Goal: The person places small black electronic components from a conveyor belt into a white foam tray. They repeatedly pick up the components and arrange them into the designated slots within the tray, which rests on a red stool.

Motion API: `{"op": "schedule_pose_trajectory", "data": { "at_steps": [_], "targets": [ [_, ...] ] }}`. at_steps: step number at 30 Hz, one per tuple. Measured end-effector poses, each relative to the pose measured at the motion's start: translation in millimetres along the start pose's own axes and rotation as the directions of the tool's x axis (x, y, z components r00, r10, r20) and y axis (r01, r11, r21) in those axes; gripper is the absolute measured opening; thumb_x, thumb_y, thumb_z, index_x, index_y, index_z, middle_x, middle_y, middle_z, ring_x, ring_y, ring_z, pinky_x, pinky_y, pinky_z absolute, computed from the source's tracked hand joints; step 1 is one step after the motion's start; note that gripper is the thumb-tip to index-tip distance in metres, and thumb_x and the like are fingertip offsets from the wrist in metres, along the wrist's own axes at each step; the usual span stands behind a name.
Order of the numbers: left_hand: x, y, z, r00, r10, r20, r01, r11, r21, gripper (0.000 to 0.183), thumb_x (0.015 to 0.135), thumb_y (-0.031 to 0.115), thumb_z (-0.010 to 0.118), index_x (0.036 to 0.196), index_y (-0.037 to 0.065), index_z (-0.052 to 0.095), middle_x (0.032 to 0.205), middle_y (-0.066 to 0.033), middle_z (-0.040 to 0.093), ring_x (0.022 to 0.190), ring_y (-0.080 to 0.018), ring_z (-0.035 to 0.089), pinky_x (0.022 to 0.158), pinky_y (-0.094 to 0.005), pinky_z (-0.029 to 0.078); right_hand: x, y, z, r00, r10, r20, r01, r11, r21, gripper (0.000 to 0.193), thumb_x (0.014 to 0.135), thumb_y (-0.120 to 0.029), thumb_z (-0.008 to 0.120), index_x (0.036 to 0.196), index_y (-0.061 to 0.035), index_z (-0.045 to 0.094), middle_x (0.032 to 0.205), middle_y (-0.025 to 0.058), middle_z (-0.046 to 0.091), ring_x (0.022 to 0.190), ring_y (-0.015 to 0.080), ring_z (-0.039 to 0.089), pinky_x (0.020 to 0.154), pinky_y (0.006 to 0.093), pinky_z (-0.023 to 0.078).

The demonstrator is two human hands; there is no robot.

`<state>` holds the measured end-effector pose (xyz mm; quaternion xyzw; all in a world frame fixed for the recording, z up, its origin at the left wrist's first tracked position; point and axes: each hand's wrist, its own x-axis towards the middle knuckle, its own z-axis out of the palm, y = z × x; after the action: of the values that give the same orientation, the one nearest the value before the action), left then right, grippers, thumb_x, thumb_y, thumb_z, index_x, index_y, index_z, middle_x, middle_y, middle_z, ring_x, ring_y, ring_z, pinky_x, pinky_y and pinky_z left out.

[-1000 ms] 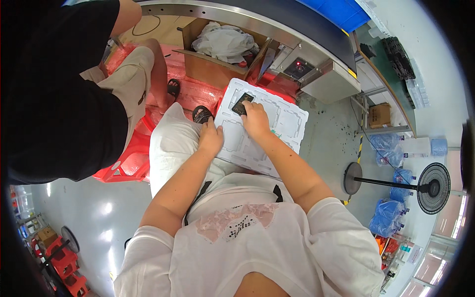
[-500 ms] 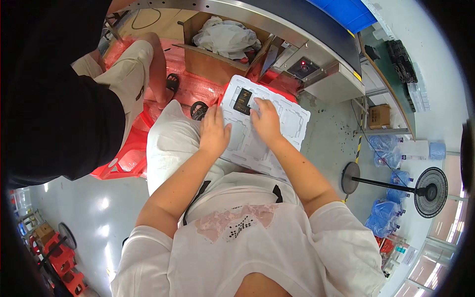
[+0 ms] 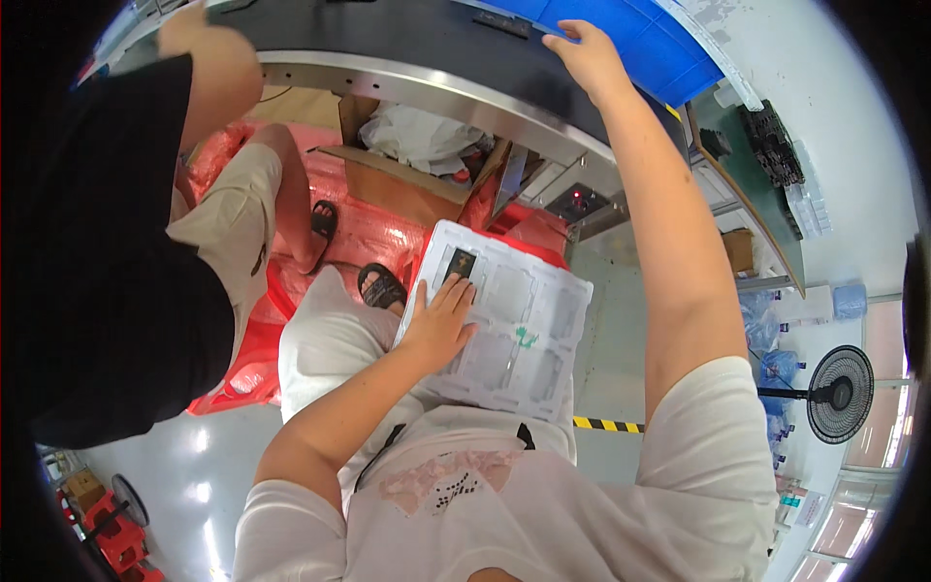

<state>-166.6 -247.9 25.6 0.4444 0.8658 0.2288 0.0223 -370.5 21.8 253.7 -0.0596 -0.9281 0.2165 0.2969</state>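
A white plastic tray [image 3: 485, 362] with moulded pockets rests on my lap. In its upper left pocket lies a flat black phone battery [image 3: 460, 260] with a gold mark. My left hand [image 3: 438, 328] lies flat over the tray's left side, fingers stretched, their tips at the battery's lower end. Far ahead, my right hand [image 3: 588, 60] reaches over the dark conveyor belt [image 3: 407, 37], fingers apart and holding nothing. Close to its left on the belt is a thin black piece [image 3: 502, 24], too small to make out.
A blue bin [image 3: 669, 48] stands beyond the belt. Under the belt's metal edge sits a cardboard box [image 3: 398, 189] with white plastic bags. At left works a person in a black top [image 3: 126, 262]. A black fan [image 3: 840, 393] stands at right.
My right hand has left the tray and stretched forward over the belt. My left hand has slid onto the tray beside the battery. The tray has turned slightly.
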Motion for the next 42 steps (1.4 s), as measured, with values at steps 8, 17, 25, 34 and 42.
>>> {"op": "schedule_pose_trajectory", "data": {
  "at_steps": [8, 17, 25, 34, 42],
  "targets": [
    [115.8, -8.1, -161.2, 0.750, 0.119, -0.651, -0.236, 0.967, -0.096, 0.049, 0.078, 0.013, 0.064, 0.123, 0.002, 0.047, 0.120, -0.0195, 0.047, 0.112, -0.0355, 0.044, 0.093, -0.0439, 0.036, 74.3, 34.7, 10.3, 0.846, 0.075, 0.527, 0.203, 0.869, -0.451, 0.055, 0.075, -0.032, 0.067, 0.115, 0.0042, 0.056, 0.111, 0.0223, 0.059, 0.104, 0.0320, 0.057, 0.089, 0.0379, 0.044],
    [312.1, -94.1, -241.3, 0.696, -0.236, -0.678, 0.544, 0.789, 0.284, 0.064, 0.075, 0.039, 0.064, 0.116, -0.007, 0.047, 0.116, -0.0262, 0.049, 0.112, -0.0361, 0.046, 0.095, -0.0440, 0.036, -14.5, -29.6, -81.1, 0.960, 0.076, 0.271, 0.003, 0.960, -0.281, 0.024, 0.064, -0.019, 0.071, 0.076, 0.0017, 0.066, 0.076, 0.0203, 0.063, 0.068, 0.0342, 0.062, 0.063, 0.0396, 0.050],
    [296.3, -36.5, -181.3, 0.791, 0.195, -0.579, 0.135, 0.869, 0.477, 0.056, 0.078, 0.031, 0.062, 0.117, -0.007, 0.047, 0.122, -0.0251, 0.046, 0.118, -0.0372, 0.041, 0.100, -0.0435, 0.032, -266.3, -0.8, -115.5, 0.607, 0.488, 0.628, -0.719, 0.673, 0.171, 0.026, 0.079, -0.021, 0.067, 0.067, -0.0001, 0.056, 0.057, 0.0038, 0.052, 0.049, 0.0090, 0.043, 0.047, 0.0272, 0.035],
    [92.3, 38.9, -116.3, 0.797, 0.378, -0.471, -0.376, 0.921, 0.102, 0.043, 0.079, 0.018, 0.063, 0.119, 0.005, 0.053, 0.130, -0.0156, 0.045, 0.126, -0.0366, 0.036, 0.101, -0.0471, 0.029, -412.4, 35.7, -33.0, 0.394, 0.757, 0.522, -0.800, 0.002, 0.600, 0.023, 0.087, -0.026, 0.060, 0.078, -0.0048, 0.057, 0.069, 0.0031, 0.057, 0.052, 0.0095, 0.049, 0.047, 0.0232, 0.039],
    [-55.9, -22.8, 34.8, 0.828, -0.561, -0.026, 0.540, 0.807, -0.239, 0.068, 0.088, 0.032, 0.052, 0.131, -0.013, 0.026, 0.123, -0.0363, 0.040, 0.117, -0.0456, 0.040, 0.098, -0.0440, 0.034, -388.4, 27.7, 0.4, 0.478, 0.613, 0.629, -0.853, 0.153, 0.499, 0.031, 0.090, -0.029, 0.051, 0.100, -0.0007, 0.057, 0.078, 0.0086, 0.062, 0.063, 0.0129, 0.056, 0.053, 0.0268, 0.044]
  ]
}}
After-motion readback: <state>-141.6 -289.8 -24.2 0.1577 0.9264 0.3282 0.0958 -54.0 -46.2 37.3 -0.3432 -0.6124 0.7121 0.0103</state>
